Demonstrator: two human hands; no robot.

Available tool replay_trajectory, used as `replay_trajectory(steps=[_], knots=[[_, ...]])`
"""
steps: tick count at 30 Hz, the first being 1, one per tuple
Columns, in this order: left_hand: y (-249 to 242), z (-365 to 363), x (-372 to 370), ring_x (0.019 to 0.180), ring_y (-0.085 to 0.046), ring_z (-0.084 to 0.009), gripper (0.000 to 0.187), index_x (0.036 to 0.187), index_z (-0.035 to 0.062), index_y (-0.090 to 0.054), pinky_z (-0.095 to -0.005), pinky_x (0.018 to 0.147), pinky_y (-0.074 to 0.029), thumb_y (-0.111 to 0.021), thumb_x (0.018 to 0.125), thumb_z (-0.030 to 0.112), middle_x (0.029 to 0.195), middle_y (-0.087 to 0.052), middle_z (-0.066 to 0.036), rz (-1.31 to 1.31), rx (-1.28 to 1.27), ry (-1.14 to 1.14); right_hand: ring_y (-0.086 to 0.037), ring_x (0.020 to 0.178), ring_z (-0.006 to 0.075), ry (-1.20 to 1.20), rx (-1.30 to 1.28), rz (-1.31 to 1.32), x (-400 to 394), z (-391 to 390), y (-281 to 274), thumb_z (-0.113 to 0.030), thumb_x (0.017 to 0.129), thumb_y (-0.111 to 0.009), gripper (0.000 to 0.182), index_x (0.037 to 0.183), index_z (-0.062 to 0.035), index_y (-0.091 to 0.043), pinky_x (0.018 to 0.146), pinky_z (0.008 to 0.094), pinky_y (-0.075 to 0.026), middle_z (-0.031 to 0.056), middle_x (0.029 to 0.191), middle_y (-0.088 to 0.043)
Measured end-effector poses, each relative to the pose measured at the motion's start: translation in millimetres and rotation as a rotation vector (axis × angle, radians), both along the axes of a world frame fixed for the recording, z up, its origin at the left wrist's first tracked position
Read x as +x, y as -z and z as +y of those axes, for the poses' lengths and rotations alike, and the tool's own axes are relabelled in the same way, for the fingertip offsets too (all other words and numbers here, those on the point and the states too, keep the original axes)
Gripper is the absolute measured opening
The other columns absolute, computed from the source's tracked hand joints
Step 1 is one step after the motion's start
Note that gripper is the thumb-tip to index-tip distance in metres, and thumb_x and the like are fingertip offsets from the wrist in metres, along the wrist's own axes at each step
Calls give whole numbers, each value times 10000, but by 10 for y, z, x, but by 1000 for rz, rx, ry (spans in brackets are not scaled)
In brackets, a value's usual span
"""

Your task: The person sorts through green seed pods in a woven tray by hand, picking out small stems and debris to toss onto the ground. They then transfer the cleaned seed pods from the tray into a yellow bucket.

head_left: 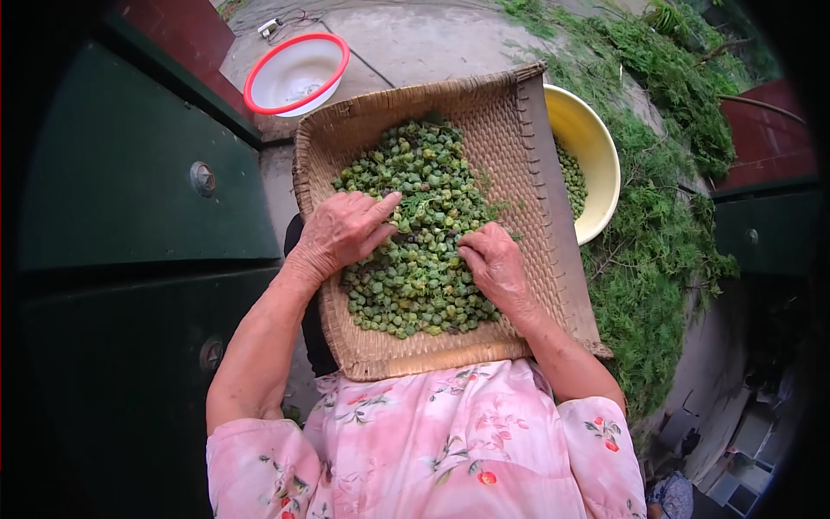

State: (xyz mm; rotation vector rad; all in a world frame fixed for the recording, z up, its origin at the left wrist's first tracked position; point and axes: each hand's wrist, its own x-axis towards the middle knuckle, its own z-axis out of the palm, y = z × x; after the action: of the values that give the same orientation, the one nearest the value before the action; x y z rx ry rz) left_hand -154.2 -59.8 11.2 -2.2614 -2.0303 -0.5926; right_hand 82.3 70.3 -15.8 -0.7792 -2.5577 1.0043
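A shallow woven winnowing basket (pixel 538 259) rests on my lap, holding a heap of small knobbly green seed cones (pixel 415 294). My left hand (pixel 350 227) is over the left side of the heap, index finger and thumb apart, with nothing seen between them. On the right side of the heap, my right hand (pixel 495 262) has its thumb and fingers pressed together; whatever they may hold is hidden. A feathery green sprig (pixel 421 201) lies among the cones between my hands, with a few dark bits nearby.
A yellow basin (pixel 603 164) with more green cones stands right of the basket. At the upper left is a white basin with a red rim (pixel 344 65). Cut leafy branches (pixel 644 277) cover the ground at right. A dark green door (pixel 130 173) is at left.
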Motion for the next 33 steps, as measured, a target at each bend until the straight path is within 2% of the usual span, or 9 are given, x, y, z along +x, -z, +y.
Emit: replay_trajectory(steps=[1, 5, 14, 15, 19, 24, 28, 30, 33], knots=[[-8, -3, 5, 693, -578, -259, 436, 1169, 19, -569, -373, 638, -467, -694, 796, 208, 740, -567, -98, 0, -6, -1, -548, 895, 305, 43, -34, 10, -97, -40, -9, -109, 768, -689, 102, 837, -35, -673, 775, 414, -452, 120, 863, -565], [7, -15, 0, 701, -583, -259, 432, 1151, 15, -578, -373, 641, -468, -699, 792, 222, 751, -580, -98, 6, 7, 1, -551, 843, 305, -21, 54, -9, -226, -49, 34, -99, 767, -687, 103, 843, -33, -667, 766, 409, -452, 121, 817, -560], [-34, -8, -10, 687, -569, -232, 389, 979, 58, -615, -353, 614, -449, -694, 760, 370, 737, -567, -55, -12, 99, 62, -563, 769, 297, 126, -245, 237, -592, -310, -86, -79, 808, -638, 76, 857, -26, -613, 698, 392, -455, 134, 810, -536], [-79, -28, -5, 728, -584, -266, 377, 973, 34, -598, -372, 650, -454, -705, 763, 328, 812, -607, -83, -42, 16, 71, -561, 776, 300, 107, -229, 247, -647, -358, -84, -77, 814, -631, 79, 861, -21, -603, 705, 394, -454, 139, 816, -533], [-2, -33, -27, 729, -585, -234, 258, 898, 57, -595, -353, 651, -462, -694, 771, 259, 821, -614, -55, 6, -13, 109, -552, 798, 321, 91, -245, 284, -763, -431, -34, -74, 824, -613, 91, 875, -11, -572, 728, 414, -447, 152, 846, -524], [-1, 2, 1, 732, -589, -212, 244, 926, 61, -580, -339, 655, -468, -701, 753, 184, 814, -616, -43, 29, -23, 167, -547, 826, 342, -59, -155, 206, -612, -327, -29, -61, 815, -610, 91, 876, -13, -564, 739, 426, -446, 161, 850, -518], [26, 1, -13, 775, -600, -213, 325, 1005, 54, -580, -340, 675, -475, -717, 727, 153, 859, -623, -52, 61, -49, 184, -576, 787, 322, -52, -113, 169, -356, -105, -147, -53, 801, -628, 67, 843, -27, -583, 706, 407, -471, 145, 837, -557], [-8, 35, 20, 747, -588, -206, 354, 1028, 56, -573, -335, 667, -472, -712, 720, 161, 809, -587, -42, 68, 42, 171, -617, 742, 300, 95, -272, 121, -216, 12, -205, -38, 804, -627, 34, 826, -27, -604, 682, 376, -499, 135, 809, -609], [-18, 35, 36, 735, -582, -207, 425, 1090, 54, -564, -339, 665, -471, -720, 713, 170, 803, -572, -38, 66, 78, 155, -649, 735, 316, 177, -83, 196, 41, 219, -1, -37, 824, -611, 116, 935, -27, -642, 689, 373, -515, 160, 797, -647]])
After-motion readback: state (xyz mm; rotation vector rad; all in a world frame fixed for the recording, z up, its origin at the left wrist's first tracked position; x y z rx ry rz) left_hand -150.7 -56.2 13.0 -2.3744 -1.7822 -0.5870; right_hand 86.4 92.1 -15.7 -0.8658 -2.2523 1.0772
